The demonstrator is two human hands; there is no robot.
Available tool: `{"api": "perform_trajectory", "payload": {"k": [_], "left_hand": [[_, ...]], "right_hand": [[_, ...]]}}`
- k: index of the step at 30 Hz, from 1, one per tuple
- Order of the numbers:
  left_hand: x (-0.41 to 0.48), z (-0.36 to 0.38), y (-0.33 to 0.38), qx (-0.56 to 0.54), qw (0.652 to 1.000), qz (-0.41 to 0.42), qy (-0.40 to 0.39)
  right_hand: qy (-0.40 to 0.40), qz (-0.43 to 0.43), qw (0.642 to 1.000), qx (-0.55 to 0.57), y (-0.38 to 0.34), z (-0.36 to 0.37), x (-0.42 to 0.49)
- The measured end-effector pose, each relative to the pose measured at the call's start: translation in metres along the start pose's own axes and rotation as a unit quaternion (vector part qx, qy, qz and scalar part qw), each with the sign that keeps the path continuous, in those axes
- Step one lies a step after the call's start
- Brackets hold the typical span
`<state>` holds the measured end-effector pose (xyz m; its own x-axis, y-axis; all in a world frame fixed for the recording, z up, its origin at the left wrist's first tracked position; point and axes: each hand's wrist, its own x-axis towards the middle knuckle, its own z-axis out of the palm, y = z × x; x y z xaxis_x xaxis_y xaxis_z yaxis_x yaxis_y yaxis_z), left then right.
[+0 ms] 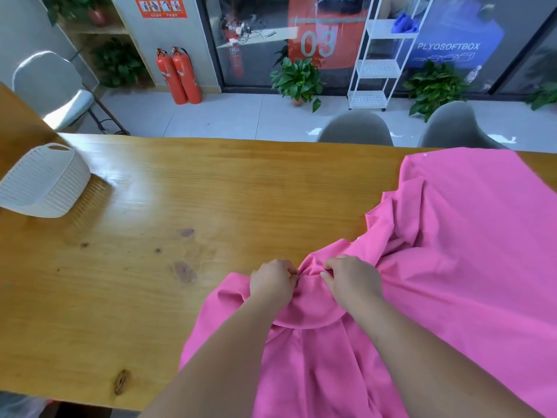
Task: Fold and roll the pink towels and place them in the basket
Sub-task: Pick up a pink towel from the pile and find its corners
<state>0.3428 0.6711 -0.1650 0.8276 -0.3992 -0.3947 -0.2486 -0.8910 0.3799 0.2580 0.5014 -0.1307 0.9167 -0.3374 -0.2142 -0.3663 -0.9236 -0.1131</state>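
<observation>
Two bare forearms (229,357) reach in over the near edge of the counter (180,206). They cross the pink towel (452,236), which covers the right end of the counter from far edge to near edge and runs out of view at the bottom and right.

Left grip (272,282) and right grip (351,280) sit close together in the near half of the counter. Each has its fingers curled into a bunched ridge of the towel, pinching cloth. The knuckles face up and the fingertips are buried in the folds, so how much cloth each holds cannot be made out.

Gathering the cloth like this looks like a way to find an edge or corner and pull it flat before any fold. I judge that folding has not yet begun: the cloth is rumpled around the grips and smooth only toward the far right corner.

Whether this is one towel or several lying on each other I cannot tell. A second layer seems to show under the wrists, but the edges there are unclear.

The basket (45,179) sits at the far left corner, well apart from the towel, likely set aside to leave the middle for spreading. Its mouth is turned away and its left side is cut off, so what is in it is hidden.
</observation>
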Motion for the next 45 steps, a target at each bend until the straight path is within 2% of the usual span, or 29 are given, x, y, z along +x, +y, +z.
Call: {"api": "perform_trajectory", "payload": {"k": [2,4,6,8,10,12,13,15,16,18,22,26,32,36,42,45], "left_hand": [[0.004,-0.01,0.001,-0.019,0.999,-0.019,0.019],[0.009,-0.029,0.002,-0.078,0.99,-0.023,0.117],[0.014,-0.057,0.008,-0.14,0.954,0.016,0.265],[0.013,-0.09,0.018,-0.145,0.902,0.075,0.401],[0.01,-0.111,0.025,-0.104,0.873,0.131,0.458],[0.006,-0.108,0.018,-0.009,0.894,0.18,0.41],[0.005,-0.094,0.008,0.046,0.922,0.185,0.338],[-0.006,-0.057,-0.019,0.134,0.972,0.135,0.138],[-0.013,-0.039,-0.033,0.154,0.981,0.102,0.052],[-0.026,-0.014,-0.054,0.155,0.985,0.064,-0.032],[-0.04,-0.008,-0.063,0.162,0.985,0.06,-0.02],[-0.043,-0.021,-0.067,0.198,0.977,0.073,0.025],[-0.03,-0.045,-0.107,0.241,0.97,0.024,0.027],[-0.009,-0.069,-0.148,0.252,0.965,0.011,0.066],[0.024,-0.099,-0.211,0.206,0.977,0.055,0.03],[0.047,-0.116,-0.241,0.185,0.979,0.07,0.043]], "right_hand": [[0.009,-0.003,1.0,0.02,0.004,-0.006,0.004],[0.053,-0.007,0.997,0.056,0.003,-0.019,0.011],[0.145,-0.016,0.983,0.111,-0.004,-0.037,0.019],[0.259,-0.033,0.952,0.16,-0.016,-0.057,0.025],[0.309,-0.034,0.934,0.175,-0.023,-0.069,0.028],[0.248,-0.018,0.957,0.153,-0.024,-0.066,0.03],[0.184,-0.002,0.974,0.13,-0.022,-0.058,0.029],[0.082,0.013,0.992,0.091,-0.014,-0.038,0.021],[0.058,0.007,0.994,0.087,-0.01,-0.03,0.016],[0.042,-0.026,0.996,0.078,-0.006,-0.016,0.011],[0.045,-0.088,0.995,0.004,-0.011,-0.005,0.005],[0.071,-0.105,0.992,0.013,-0.029,-0.011,0.001],[-0.046,-0.14,0.988,0.043,-0.067,-0.013,0.015],[-0.092,-0.131,0.987,0.017,-0.1,-0.008,0.035],[-0.115,-0.065,0.991,0.016,-0.17,0.006,0.073],[-0.149,-0.038,0.988,0.014,-0.202,0.015,0.102]]}}
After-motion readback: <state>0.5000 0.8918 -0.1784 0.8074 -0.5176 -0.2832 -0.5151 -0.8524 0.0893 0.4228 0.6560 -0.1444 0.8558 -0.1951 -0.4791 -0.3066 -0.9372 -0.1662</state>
